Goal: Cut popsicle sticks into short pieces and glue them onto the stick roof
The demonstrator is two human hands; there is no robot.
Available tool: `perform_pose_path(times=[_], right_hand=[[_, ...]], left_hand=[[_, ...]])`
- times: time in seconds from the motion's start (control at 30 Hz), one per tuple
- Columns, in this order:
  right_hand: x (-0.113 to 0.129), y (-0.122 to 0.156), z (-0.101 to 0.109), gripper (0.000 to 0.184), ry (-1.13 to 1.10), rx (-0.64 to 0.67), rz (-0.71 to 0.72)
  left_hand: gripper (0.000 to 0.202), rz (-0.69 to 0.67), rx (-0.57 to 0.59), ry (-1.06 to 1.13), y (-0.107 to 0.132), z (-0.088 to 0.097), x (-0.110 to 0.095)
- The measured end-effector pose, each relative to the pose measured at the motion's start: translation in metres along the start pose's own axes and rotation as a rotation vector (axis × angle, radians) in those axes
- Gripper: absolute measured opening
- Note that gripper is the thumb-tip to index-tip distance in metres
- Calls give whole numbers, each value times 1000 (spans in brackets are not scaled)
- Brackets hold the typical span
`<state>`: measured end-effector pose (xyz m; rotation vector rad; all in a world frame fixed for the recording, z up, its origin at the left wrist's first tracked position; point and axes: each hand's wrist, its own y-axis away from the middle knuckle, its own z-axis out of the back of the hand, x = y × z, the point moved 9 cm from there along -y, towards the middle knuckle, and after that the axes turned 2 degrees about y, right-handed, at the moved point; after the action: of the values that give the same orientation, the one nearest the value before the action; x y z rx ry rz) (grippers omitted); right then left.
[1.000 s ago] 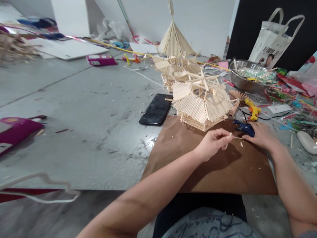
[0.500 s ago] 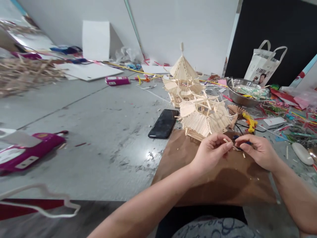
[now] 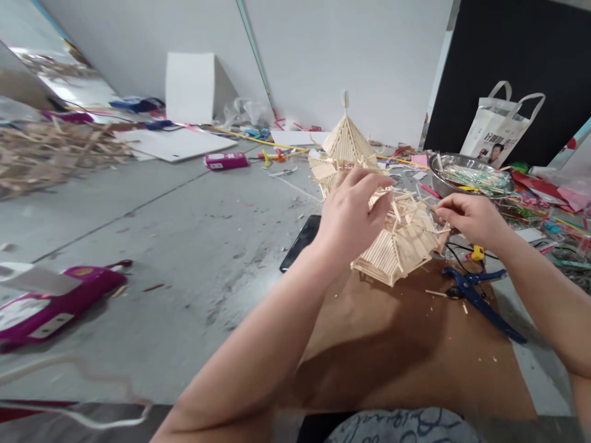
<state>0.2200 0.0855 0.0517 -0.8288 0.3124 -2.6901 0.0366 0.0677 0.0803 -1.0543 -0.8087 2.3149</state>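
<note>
A roofed model built of thin wooden sticks [image 3: 392,252] stands on a brown sheet [image 3: 369,363]. Over its left side my left hand [image 3: 351,212] reaches with fingers stretched and curved, partly covering it; whether they touch the roof is hard to tell. My right hand [image 3: 473,216] is pinched at the model's right edge, on what looks like a thin wooden stick, mostly hidden by the fingers. Blue cutting pliers [image 3: 480,301] lie on the sheet with a short stick [image 3: 435,293] by their jaws. Behind rises a taller stick tower with a pointed roof [image 3: 348,141].
A black phone [image 3: 300,243] lies left of the model, partly behind my arm. At right are a yellow tool [image 3: 478,253], a metal bowl [image 3: 446,184] of wrapped sticks and a white bag [image 3: 496,132]. Purple power strips [image 3: 226,161] lie leftward.
Both hands have moved up and apart from above the brown sheet to either side of the stick model. The blue pliers are now uncovered, and the view has shifted slightly.
</note>
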Motion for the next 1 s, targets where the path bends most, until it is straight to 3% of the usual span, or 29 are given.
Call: perform_pose_path(times=[0.13, 0.33, 0.6, 1.0], right_hand=[[-7, -31, -15, 17, 36, 74, 2], [-9, -43, -35, 17, 23, 157, -14], [-4, -45, -38, 16, 5, 156, 18], [2, -50, -40, 16, 55, 192, 26]], left_hand=[[23, -23, 130, -189, -18, -11, 17], [27, -25, 254, -241, -21, -31, 35], [28, -7, 273, -245, -14, -37, 47], [23, -72, 238, -212, -11, -36, 45]])
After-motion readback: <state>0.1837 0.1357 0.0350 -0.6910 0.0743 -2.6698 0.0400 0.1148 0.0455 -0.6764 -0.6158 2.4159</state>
